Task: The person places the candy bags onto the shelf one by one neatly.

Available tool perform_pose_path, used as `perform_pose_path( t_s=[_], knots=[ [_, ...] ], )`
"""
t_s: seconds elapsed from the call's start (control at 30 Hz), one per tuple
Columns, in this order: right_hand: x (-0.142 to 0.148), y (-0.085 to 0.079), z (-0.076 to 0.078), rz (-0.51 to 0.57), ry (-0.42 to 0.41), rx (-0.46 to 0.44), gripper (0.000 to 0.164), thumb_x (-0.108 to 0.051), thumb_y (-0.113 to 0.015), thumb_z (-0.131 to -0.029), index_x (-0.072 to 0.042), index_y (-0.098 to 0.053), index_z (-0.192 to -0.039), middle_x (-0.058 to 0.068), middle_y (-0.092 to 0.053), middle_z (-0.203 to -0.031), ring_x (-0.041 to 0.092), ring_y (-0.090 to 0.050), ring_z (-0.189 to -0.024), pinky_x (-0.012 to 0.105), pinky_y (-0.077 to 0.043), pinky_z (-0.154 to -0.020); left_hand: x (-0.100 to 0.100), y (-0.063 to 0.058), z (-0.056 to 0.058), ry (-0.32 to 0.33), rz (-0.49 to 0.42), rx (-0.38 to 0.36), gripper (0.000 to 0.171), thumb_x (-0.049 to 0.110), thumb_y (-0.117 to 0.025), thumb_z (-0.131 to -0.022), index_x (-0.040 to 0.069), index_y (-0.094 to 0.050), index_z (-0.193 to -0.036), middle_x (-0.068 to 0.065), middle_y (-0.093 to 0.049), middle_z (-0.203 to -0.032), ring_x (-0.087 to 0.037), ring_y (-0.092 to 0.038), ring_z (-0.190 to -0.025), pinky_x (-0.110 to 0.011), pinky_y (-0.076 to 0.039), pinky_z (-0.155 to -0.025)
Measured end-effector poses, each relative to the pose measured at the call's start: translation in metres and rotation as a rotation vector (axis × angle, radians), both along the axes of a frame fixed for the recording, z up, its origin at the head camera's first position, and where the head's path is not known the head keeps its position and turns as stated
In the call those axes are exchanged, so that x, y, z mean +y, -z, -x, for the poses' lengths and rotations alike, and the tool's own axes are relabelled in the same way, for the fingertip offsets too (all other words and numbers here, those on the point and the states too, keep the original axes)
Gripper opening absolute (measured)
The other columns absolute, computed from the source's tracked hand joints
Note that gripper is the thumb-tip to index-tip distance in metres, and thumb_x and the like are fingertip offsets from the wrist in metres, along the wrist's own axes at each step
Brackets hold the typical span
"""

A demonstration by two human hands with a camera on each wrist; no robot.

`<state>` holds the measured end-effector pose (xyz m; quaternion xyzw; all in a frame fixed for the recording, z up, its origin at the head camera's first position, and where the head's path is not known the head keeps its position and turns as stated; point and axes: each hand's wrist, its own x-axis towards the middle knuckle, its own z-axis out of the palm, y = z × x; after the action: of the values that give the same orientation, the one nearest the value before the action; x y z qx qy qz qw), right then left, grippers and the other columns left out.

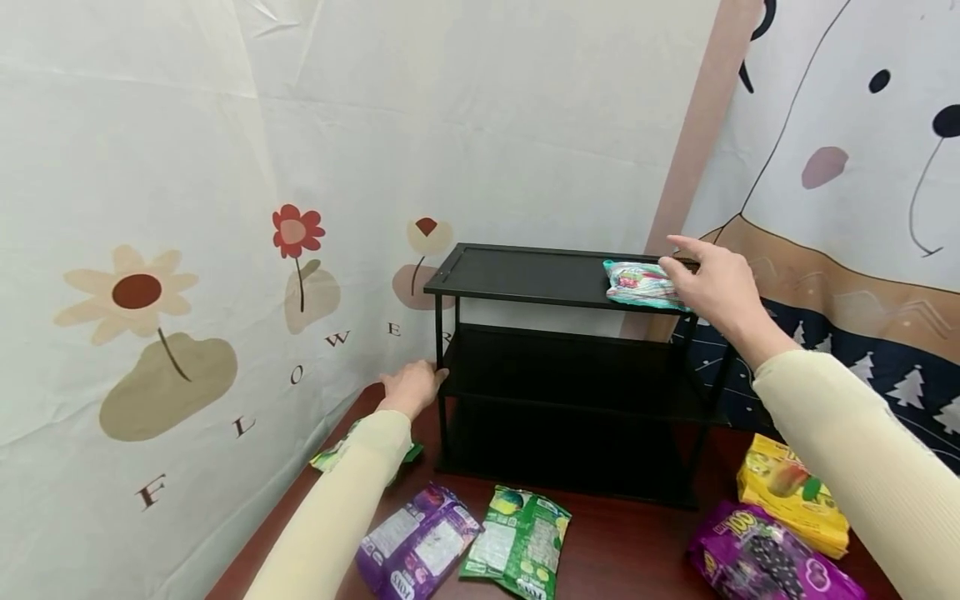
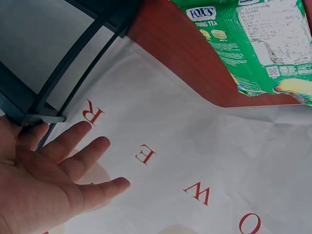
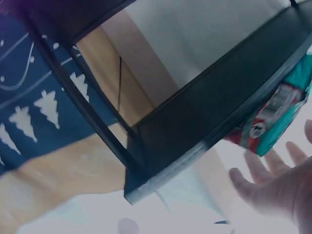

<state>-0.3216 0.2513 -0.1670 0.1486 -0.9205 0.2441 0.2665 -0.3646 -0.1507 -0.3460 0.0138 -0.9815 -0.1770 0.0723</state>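
A black three-tier shelf rack stands against the wall, with a teal and white snack packet lying at the right end of its top tier. My right hand is over that end, thumb and fingers spread apart, right beside the packet. In the right wrist view, the packet shows a red and teal side, and its edge sticks out past the rack's rim near my fingertips. My left hand is at the rack's left front post; in the left wrist view its fingers are loosely spread beside the frame.
On the dark red table lie a purple bag and a green bag in front of the rack. Another green bag is under my left forearm. A yellow bag and a purple grape bag lie at the right.
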Motion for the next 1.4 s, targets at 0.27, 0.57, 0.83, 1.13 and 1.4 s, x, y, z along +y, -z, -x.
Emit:
perform_pose_path(
  t_s=[0.27,0.57,0.83,1.13,1.4],
  knots=[
    [-0.010,0.024,-0.015,-0.330,-0.053,0.325,0.043,-0.027,-0.069,-0.094,-0.009,-0.064,-0.133,0.018,-0.056,-0.139,0.044,-0.053,-0.121,0.062,-0.045,-0.087,0.000,-0.006,-0.005,-0.008,0.019,-0.001,0.039,0.038,-0.048,-0.106,0.010,-0.068,-0.088,-0.009,-0.064,-0.080,-0.039,-0.064,-0.098,-0.076,-0.025,-0.100],
    [-0.010,0.042,-0.015,-0.412,-0.019,0.478,0.044,-0.025,-0.077,-0.087,-0.009,-0.069,-0.127,0.019,-0.063,-0.126,0.041,-0.059,-0.110,0.056,-0.050,-0.079,0.001,-0.002,-0.003,0.007,0.003,-0.005,0.040,0.039,-0.047,-0.106,0.010,-0.068,-0.089,-0.007,-0.063,-0.078,-0.039,-0.064,-0.098,-0.078,-0.022,-0.100],
    [-0.010,0.051,-0.010,-0.433,-0.029,0.519,0.033,-0.018,-0.073,-0.090,-0.008,-0.071,-0.121,0.018,-0.066,-0.116,0.041,-0.061,-0.101,0.053,-0.052,-0.074,0.002,-0.003,-0.002,0.003,-0.003,-0.001,0.040,0.040,-0.047,-0.106,0.010,-0.068,-0.091,-0.007,-0.063,-0.080,-0.038,-0.064,-0.098,-0.076,-0.024,-0.100],
    [-0.012,0.057,-0.004,-0.472,-0.014,0.545,0.029,-0.019,-0.066,-0.095,-0.010,-0.071,-0.122,0.016,-0.067,-0.118,0.038,-0.064,-0.095,0.051,-0.053,-0.070,0.001,-0.003,-0.001,-0.009,0.003,-0.006,0.040,0.040,-0.046,-0.106,0.010,-0.067,-0.089,-0.007,-0.061,-0.079,-0.036,-0.064,-0.095,-0.074,-0.027,-0.099],
    [-0.012,0.061,0.000,-0.459,0.006,0.505,0.029,-0.019,-0.062,-0.098,-0.010,-0.069,-0.125,0.015,-0.067,-0.120,0.037,-0.064,-0.099,0.050,-0.054,-0.070,0.002,-0.002,-0.002,-0.003,-0.001,-0.010,0.042,0.040,-0.046,-0.106,0.010,-0.065,-0.084,-0.007,-0.059,-0.074,-0.035,-0.064,-0.090,-0.074,-0.027,-0.099]
  ],
)
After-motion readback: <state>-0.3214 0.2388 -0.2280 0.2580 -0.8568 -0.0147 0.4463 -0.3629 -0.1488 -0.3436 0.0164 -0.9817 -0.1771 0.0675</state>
